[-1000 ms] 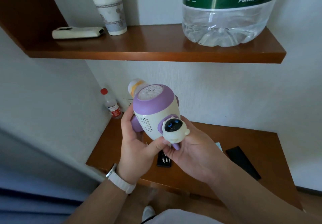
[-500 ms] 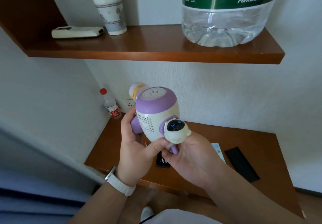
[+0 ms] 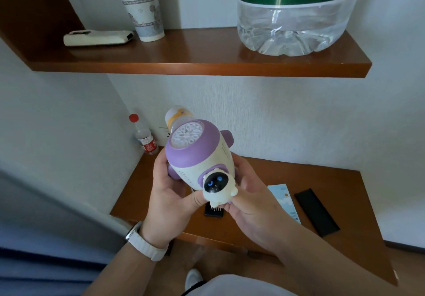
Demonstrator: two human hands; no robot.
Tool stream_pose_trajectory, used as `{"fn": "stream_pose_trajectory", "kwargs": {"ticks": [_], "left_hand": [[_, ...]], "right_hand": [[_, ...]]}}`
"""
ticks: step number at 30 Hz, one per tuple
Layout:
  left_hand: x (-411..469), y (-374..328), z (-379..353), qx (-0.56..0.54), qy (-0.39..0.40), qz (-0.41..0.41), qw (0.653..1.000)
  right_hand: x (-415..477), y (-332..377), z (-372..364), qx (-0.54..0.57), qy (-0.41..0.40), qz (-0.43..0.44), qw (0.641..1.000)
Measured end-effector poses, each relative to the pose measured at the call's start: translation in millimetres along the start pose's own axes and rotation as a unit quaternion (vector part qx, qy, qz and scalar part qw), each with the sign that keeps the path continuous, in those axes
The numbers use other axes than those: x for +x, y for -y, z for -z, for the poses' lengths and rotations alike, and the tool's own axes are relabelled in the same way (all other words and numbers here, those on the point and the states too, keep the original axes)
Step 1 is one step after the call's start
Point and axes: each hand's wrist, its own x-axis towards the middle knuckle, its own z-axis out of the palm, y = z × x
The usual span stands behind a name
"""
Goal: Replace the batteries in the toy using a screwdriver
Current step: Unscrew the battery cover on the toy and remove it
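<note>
Both hands have the toy [image 3: 197, 155], lifted off the counter [image 3: 345, 238] at the middle of the frame. The left grip [image 3: 170, 194] wraps the lower left of the body with its thumb pressed under the little white figure on the front. The right grip [image 3: 253, 201] cups the lower right side, its fingers curled up round the shell.

From my seat the toy reads as a hollow hard-plastic shell: light, stiff, and smooth and rounded enough to roll in the palm. I would hold it round the cream belly, below the purple band. The figure, the side fins and the capped nozzle at the top stick out and could snap or twist. No battery door shows from this side, so I judge it is underneath or behind.

Compared with half a second ago, the toy has rolled. The figure now faces me squarely, the right-hand fin has come into sight, and the perforated panel has swung from the left flank to the right. The right fingers have climbed higher up that side.

Under the toy on the counter lies a small black case [image 3: 213, 211], apparently of driver bits, untouched.
</note>
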Motion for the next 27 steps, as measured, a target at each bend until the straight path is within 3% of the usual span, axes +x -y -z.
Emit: {"fn": "stream_pose_trajectory", "kwargs": {"ticks": [3, 10, 21, 27], "left_hand": [[4.8, -8.0, -0.2, -0.006, 0.008, -0.006, 1.000], [10.3, -13.5, -1.0, -0.002, 0.015, -0.037, 0.999], [3.4, -20.4, 5.4, 0.034, 0.015, -0.108, 0.993], [-3.5, -22.1, 9.0, 0.059, -0.003, -0.112, 0.992]], "right_hand": [[7.4, -0.3, -4.7, 0.039, -0.023, -0.014, 0.999], [12.2, -0.3, -5.2, 0.190, 0.035, 0.008, 0.981], [7.4, 0.9, -5.9, 0.126, 0.095, 0.028, 0.987], [10.2, 0.3, -9.3, 0.166, 0.155, 0.008, 0.974]]}}
